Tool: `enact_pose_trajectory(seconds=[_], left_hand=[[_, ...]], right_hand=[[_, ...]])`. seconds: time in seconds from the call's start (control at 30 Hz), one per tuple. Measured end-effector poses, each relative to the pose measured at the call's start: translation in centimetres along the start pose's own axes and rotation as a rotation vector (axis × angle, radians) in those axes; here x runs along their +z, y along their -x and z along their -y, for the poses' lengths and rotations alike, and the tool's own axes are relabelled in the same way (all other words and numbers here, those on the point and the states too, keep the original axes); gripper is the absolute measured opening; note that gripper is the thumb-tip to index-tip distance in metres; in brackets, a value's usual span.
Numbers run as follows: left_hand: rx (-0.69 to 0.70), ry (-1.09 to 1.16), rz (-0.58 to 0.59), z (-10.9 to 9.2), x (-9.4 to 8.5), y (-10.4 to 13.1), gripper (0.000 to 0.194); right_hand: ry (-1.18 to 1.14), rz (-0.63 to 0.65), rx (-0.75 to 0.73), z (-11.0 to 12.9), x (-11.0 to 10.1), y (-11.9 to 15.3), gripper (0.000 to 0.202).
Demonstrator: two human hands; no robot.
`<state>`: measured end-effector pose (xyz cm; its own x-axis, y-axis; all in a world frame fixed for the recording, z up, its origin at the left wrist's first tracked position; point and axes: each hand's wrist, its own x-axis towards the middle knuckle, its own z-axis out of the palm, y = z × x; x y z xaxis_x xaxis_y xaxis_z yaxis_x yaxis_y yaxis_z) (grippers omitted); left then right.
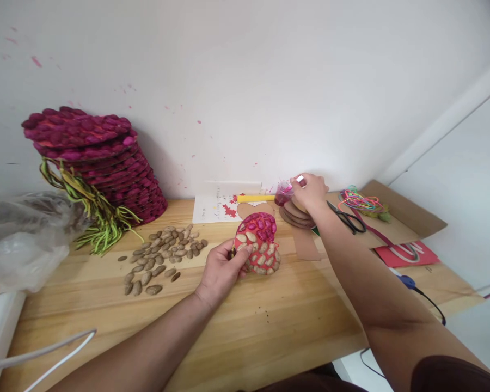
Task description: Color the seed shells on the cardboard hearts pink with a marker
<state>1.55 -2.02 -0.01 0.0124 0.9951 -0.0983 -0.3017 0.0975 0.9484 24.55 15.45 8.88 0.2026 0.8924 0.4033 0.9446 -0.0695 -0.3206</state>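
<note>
My left hand (227, 261) grips the edge of a red disc (261, 245) covered with nut-like shells. Its far part is painted magenta, while the near shells are bare tan-brown. My right hand (312, 190) is closed round a thin tool with a white end (299, 179), perhaps a brush, at a small clear cup of magenta paint (283, 195); the tool's lower part is hidden. Beneath my right hand lies a stack of brown discs (296, 216). Loose brown shells (159, 253) are scattered on the table left of my left hand.
A tall stack of magenta shell-covered discs (106, 158) stands at the left with green-yellow strands (102, 237); plastic wrapping (20, 239) lies nearby. Black-handled scissors (348, 216), coloured cords (361, 200) and cardboard (408, 209) are at right. A yellow tube (255, 198) rests on paper (204, 209).
</note>
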Motion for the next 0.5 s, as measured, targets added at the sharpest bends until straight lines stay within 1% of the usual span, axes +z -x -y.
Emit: enact_pose_trajectory(seconds=[0.07, 0.1, 0.13, 0.2, 0.23, 0.3, 0.33, 0.4, 0.47, 0.5], left_hand=[[0.000, 0.010, -0.001, -0.1, 0.0, 0.0, 0.050], [0.003, 0.012, 0.000, -0.2, 0.1, 0.0, 0.050], [0.008, 0.011, 0.002, -0.2, 0.1, 0.1, 0.049], [0.022, 0.007, 0.007, -0.3, 0.1, 0.1, 0.048], [0.028, 0.003, 0.008, -0.4, 0.1, 0.1, 0.047], [0.039, -0.005, 0.010, -0.5, 0.2, 0.2, 0.046], [0.042, -0.008, 0.010, -0.6, 0.2, 0.2, 0.045], [0.044, -0.011, 0.006, -0.7, 0.2, 0.3, 0.044], [0.043, -0.006, 0.002, -0.8, 0.3, 0.3, 0.044], [0.045, -0.003, 0.003, -0.8, 0.3, 0.3, 0.045]], right_hand=[[-0.017, 0.000, -0.004, -0.2, -0.1, 0.2, 0.026], [-0.041, -0.021, -0.001, -0.3, -0.3, 0.4, 0.026], [-0.077, -0.061, 0.005, -0.5, -0.5, 0.6, 0.028], [-0.227, -0.200, 0.002, -0.8, -1.1, 1.3, 0.028], [-0.311, -0.271, -0.012, -0.9, -1.5, 1.8, 0.028], [-0.462, -0.357, -0.081, -0.6, -2.6, 3.5, 0.025], [-0.549, -0.363, -0.117, -0.3, -3.2, 4.7, 0.025], [-0.729, -0.333, -0.154, 0.9, -4.3, 7.5, 0.027], [-0.839, -0.267, -0.187, 2.3, -5.1, 10.6, 0.025], [-0.876, -0.256, -0.225, 3.0, -5.3, 12.0, 0.023]])
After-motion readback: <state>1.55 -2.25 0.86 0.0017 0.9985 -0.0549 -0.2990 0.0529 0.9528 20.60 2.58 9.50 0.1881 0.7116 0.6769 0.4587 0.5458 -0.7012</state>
